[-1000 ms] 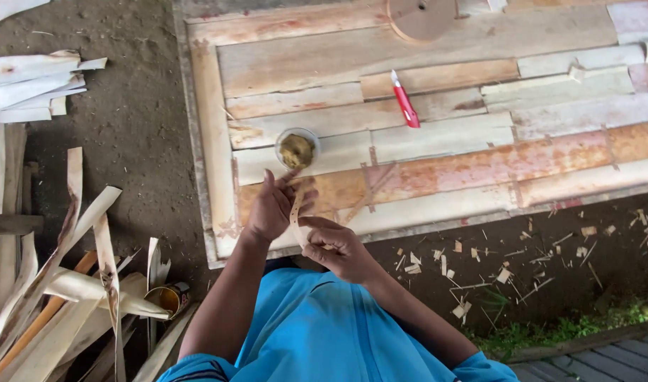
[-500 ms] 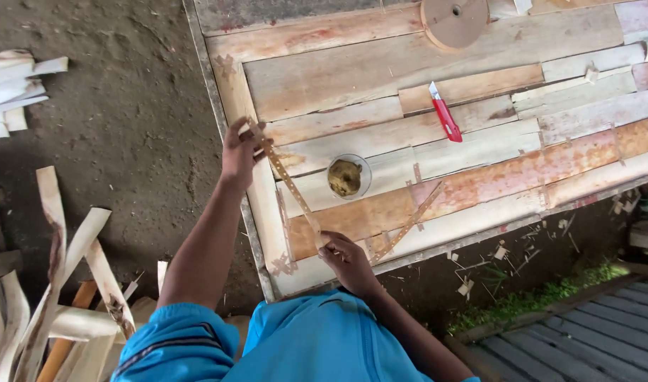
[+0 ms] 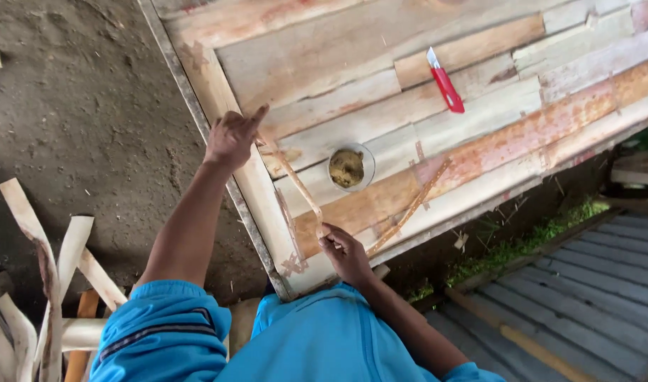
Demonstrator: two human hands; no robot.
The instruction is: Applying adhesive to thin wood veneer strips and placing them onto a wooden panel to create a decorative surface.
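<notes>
A person's left hand [image 3: 232,138] and right hand [image 3: 345,251] each pinch an end of a thin, limp strip [image 3: 299,187], stretched across the plank worktop [image 3: 324,49], with a small bowl [image 3: 350,168] at three o'clock.

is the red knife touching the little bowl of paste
Apart. The head view shows the red knife lying up the wooden board, bare planks separating it from the bowl.

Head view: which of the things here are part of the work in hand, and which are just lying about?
In the work:
- thin strip, stretched between left hand and right hand
- wooden board table under it
- small round dish of brownish paste, close to the strip

Lying about:
- red utility knife, untouched
- loose strip on the boards
- pale offcuts on the ground
</notes>
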